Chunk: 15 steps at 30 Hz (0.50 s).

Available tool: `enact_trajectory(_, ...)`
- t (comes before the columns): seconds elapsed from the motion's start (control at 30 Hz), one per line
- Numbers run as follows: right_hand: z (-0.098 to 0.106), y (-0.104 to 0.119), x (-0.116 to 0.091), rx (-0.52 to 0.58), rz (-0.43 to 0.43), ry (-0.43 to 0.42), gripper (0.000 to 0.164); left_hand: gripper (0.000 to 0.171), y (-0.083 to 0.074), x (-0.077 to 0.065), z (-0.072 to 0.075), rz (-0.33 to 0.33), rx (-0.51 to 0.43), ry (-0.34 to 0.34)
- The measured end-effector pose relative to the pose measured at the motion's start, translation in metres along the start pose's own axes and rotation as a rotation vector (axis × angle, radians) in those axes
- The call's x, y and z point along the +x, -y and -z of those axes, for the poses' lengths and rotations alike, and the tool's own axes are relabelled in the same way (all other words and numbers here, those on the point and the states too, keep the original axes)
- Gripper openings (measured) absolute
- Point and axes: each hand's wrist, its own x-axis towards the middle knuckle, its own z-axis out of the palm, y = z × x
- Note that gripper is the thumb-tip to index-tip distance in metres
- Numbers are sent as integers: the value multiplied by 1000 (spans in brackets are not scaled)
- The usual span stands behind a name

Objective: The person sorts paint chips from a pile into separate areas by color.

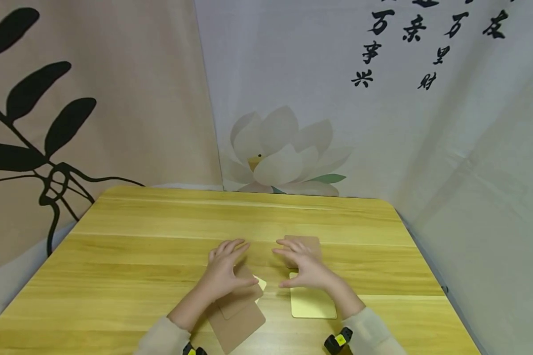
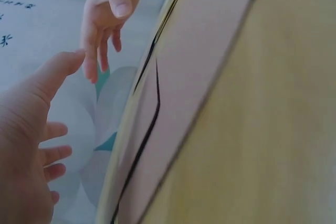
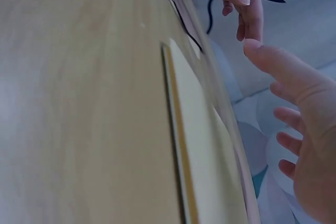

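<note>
My left hand (image 1: 225, 270) hovers over overlapping brown square sheets (image 1: 237, 329), thumb spread from the fingers and nothing in its grasp. A pale yellow piece (image 1: 260, 284) peeks out from under those sheets, mostly hidden. Facing it, my right hand (image 1: 305, 266) is held above a pale yellow square (image 1: 313, 303) and a brown square (image 1: 308, 244), its thumb and fingers also apart. In the right wrist view the yellow square (image 3: 202, 145) lies flat below the right hand (image 3: 315, 129). The left wrist view shows a brown sheet (image 2: 178, 87) beside the left hand (image 2: 26, 129).
The wooden table (image 1: 160, 222) has rounded far corners. Behind it hangs a pale cloth (image 1: 382, 148) with a lotus print and black writing, and a beige cloth (image 1: 151, 98) with dark leaves. A black and yellow wrist device (image 1: 338, 340) sits by the right sleeve.
</note>
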Motion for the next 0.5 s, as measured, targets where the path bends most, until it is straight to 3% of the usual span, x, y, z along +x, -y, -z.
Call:
enact_trajectory(0.17,-7,8,9,-26,20,51,83,92,6,-12,4,-10,33,4)
enact_trajectory(0.5,-25,17,23,-54,55,130,88,95,11,-36,10,66,81,23)
